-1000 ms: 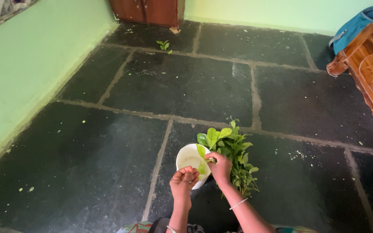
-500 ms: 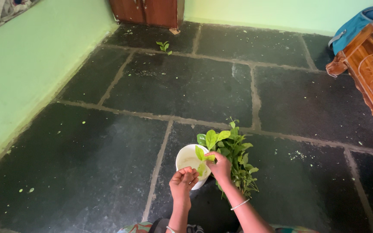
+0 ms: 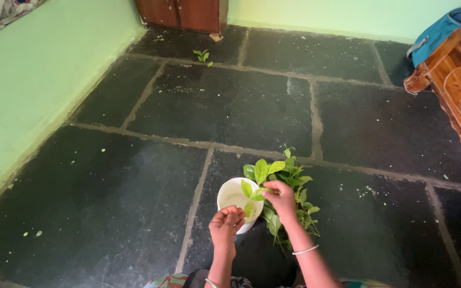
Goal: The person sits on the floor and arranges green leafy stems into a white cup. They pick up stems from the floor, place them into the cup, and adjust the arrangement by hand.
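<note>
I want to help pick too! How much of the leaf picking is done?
Done: a few leaves lie in the white bowl. In hand: the right hand pinches a sprig while the left hand plucks at it. Left: most of the leafy bunch.

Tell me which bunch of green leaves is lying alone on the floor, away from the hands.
The small leafy sprig near the brown wooden door. It lies untouched on the dark stone floor, while the big leafy bunch sits beside the white bowl, under the right hand.

left hand point(image 3: 226, 225): bare forearm, thin bangle at wrist | right hand point(image 3: 282, 198): bare forearm, thin silver bangle point(image 3: 305, 250) | lap: multicoloured patterned cloth point(image 3: 169, 281)
</note>
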